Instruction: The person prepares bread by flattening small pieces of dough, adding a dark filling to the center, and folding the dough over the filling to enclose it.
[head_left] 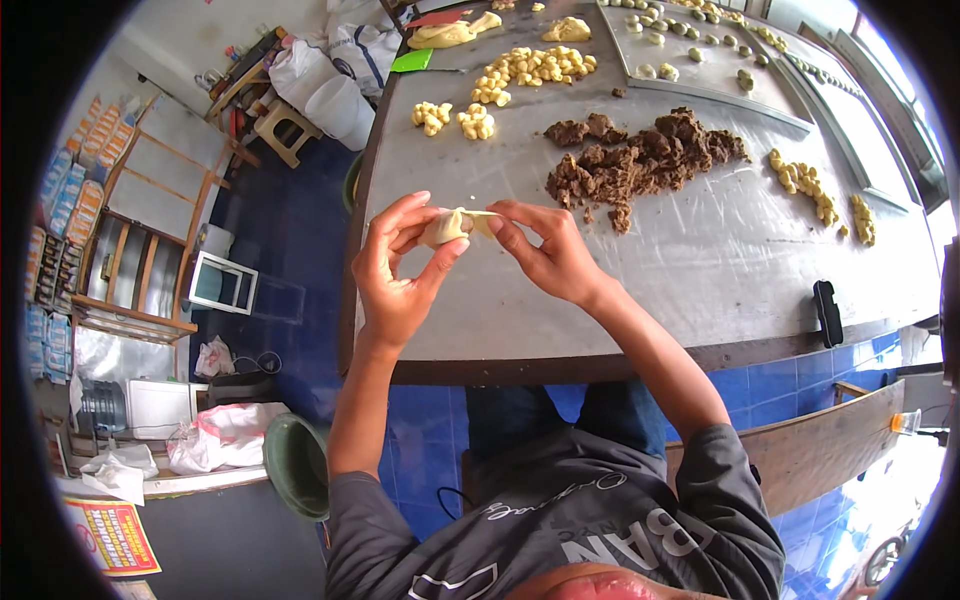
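Above the near left part of the metal table (690,285), both my hands grip one small piece of pale yellow dough (450,228). My left hand (385,262) pinches its rounded body between thumb and fingers. With thumb and forefinger, my right hand (548,255) pulls a thin flap of it out to the right. Whether filling sits inside the dough cannot be made out. Beyond my right hand lies a crumbly brown mass (655,165). Further off are a heap of yellow dough balls (535,68) and two small clusters, a left one (431,117) and a right one (477,123).
At the far right, a metal tray (715,102) carries rows of greenish balls. Yellow pieces (805,187) lie below it, and a black object (828,313) rests near the front edge. Large dough lumps (445,35) and a green sheet (411,61) are far left. A wooden bench (820,450) stands right.
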